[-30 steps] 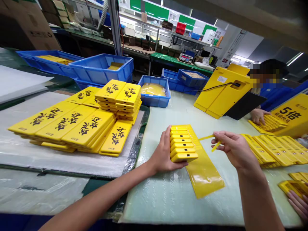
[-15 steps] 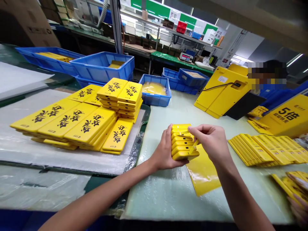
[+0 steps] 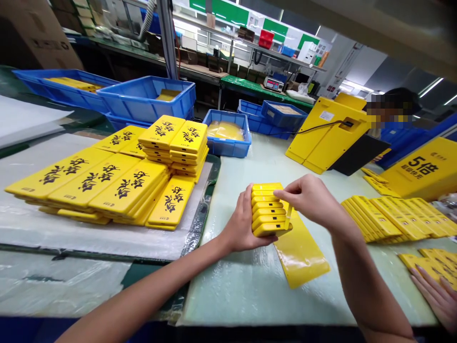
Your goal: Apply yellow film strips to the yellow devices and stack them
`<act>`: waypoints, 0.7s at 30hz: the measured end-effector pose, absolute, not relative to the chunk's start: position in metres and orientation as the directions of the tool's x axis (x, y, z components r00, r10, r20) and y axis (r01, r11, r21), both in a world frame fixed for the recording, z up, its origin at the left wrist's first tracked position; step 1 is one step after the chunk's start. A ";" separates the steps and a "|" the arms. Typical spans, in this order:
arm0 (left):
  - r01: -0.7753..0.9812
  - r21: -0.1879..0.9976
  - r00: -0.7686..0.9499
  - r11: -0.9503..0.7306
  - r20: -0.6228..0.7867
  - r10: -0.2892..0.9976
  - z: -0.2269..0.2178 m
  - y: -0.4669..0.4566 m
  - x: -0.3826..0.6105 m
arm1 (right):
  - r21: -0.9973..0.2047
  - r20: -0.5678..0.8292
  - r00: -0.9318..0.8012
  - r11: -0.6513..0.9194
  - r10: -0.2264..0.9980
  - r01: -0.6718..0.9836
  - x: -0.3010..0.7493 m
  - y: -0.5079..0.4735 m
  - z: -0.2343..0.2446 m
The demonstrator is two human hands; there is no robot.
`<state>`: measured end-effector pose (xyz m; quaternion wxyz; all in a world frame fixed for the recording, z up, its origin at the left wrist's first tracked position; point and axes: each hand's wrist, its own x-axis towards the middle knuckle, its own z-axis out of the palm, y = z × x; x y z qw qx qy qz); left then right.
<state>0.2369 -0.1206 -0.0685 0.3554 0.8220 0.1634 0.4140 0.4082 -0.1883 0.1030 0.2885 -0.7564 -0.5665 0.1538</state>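
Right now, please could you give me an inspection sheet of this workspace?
Surface: pale green table mat, yellow flat sheet lying on it.
Job's things: stack of yellow plastic cases, over the sheet's far end.
Clutter: piles of yellow printed plates left; row of yellow pieces right.
Hands: left hand grips the stack; right hand pinches at its right side.
Cables: black cable into yellow upright panel.
Surroundings: blue plastic bins; a co-worker's hand lower right.

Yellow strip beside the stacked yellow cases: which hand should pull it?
Probably the right hand: its fingertips pinch the thin yellow strip, while the left hand braces the stack of yellow plastic cases.
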 end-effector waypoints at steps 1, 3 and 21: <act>-0.022 0.715 0.606 -0.699 0.566 0.560 -0.069 -0.120 0.237 | -0.625 0.054 0.267 -0.176 0.962 0.760 0.417 -0.191 0.109; -0.011 0.706 0.608 -0.708 0.567 0.555 -0.069 -0.120 0.237 | -0.736 -0.016 0.222 -0.161 0.975 0.658 0.429 -0.198 0.118; -0.011 0.702 0.612 -0.712 0.567 0.551 -0.069 -0.120 0.236 | -0.978 0.113 0.574 -0.011 0.811 0.208 0.385 -0.206 0.085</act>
